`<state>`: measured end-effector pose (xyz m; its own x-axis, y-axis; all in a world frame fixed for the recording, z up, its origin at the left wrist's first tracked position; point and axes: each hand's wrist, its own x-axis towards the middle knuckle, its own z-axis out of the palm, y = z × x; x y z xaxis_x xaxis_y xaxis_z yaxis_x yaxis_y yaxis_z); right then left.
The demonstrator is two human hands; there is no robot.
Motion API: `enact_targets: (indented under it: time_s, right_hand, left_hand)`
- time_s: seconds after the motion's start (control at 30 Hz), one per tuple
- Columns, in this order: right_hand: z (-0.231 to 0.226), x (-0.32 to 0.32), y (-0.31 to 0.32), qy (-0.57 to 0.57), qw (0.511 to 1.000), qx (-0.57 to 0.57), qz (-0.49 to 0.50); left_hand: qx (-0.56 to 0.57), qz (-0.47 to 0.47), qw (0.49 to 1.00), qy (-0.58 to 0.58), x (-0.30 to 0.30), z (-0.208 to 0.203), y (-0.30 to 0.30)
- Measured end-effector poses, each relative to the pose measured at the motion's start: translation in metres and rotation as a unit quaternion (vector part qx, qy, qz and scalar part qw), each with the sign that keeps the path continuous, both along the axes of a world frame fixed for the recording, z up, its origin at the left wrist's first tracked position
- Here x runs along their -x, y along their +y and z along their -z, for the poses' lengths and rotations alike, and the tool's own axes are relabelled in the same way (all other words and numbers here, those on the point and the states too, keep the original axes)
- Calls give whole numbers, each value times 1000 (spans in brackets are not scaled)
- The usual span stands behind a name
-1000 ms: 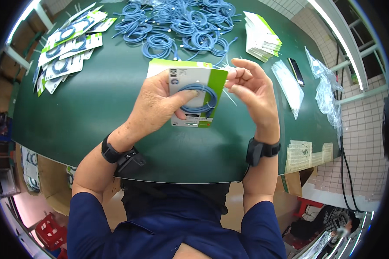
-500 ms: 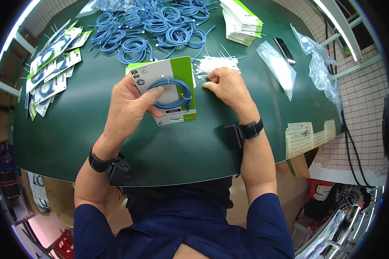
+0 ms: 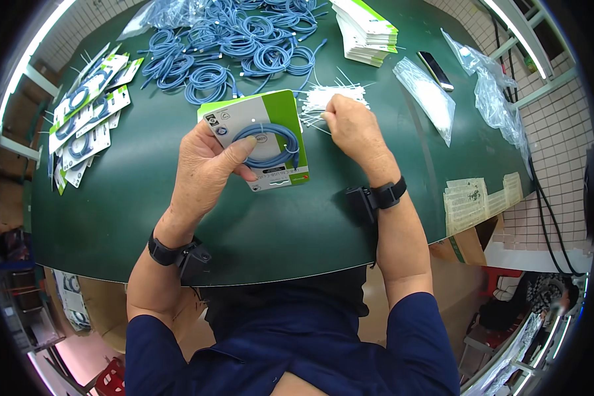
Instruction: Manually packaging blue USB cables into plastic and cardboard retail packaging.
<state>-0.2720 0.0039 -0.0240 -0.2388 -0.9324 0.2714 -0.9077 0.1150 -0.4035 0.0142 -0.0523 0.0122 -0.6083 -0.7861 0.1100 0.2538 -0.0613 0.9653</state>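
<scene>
My left hand (image 3: 208, 162) grips a white and green packaging card (image 3: 280, 109), thumb in front and fingers behind. A coiled blue cable (image 3: 287, 135) lies against the card's face, bound to it by white ties. Another green-edged card shows behind its top edge. My right hand (image 3: 355, 132) is closed in a pinch at the near edge of a pile of white cable ties (image 3: 333, 96). Thin tie ends show beside its fingertips; whether one is between them is hidden.
Coiled blue cables (image 3: 244, 43) lie heaped at the back. Finished cards with cables (image 3: 86, 119) are piled at left. A stack of cards (image 3: 363, 36), a clear bag of white ties (image 3: 426, 99), a phone (image 3: 435, 71) and crumpled plastic (image 3: 492, 96) lie at right.
My right hand's fingers have drawn together at the tie pile, and the hand has turned and shifted slightly. My left hand still holds the card, and the whole view has shifted a little.
</scene>
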Motion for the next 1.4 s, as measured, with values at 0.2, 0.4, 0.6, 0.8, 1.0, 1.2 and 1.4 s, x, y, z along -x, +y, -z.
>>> enact_targets:
  time_s: [0.2,0.4,0.6,0.8,1.0,1.2,1.4]
  right_hand:
    - [-7,13,4,-34,996,-83,6]
    - [11,10,-5,32,996,-84,-7]
    - [1,10,3,40,999,-15,-8]
    - [-35,9,12,-264,963,11,-49]
    - [-52,-11,11,-414,908,55,-26]
    - [-46,-20,10,-485,863,101,-102]
    - [-49,-40,12,-509,841,116,-143]
  left_hand:
    - [14,11,1000,-10,0,1,-2]
    - [20,26,999,-3,2,-4,1]
    - [15,59,998,-1,-1,-9,7]
    - [37,150,986,-67,-9,-26,19]
    - [308,147,935,99,-19,-42,10]
    - [482,-173,858,50,-18,-35,-5]
    - [486,-205,849,-24,-10,-11,-24]
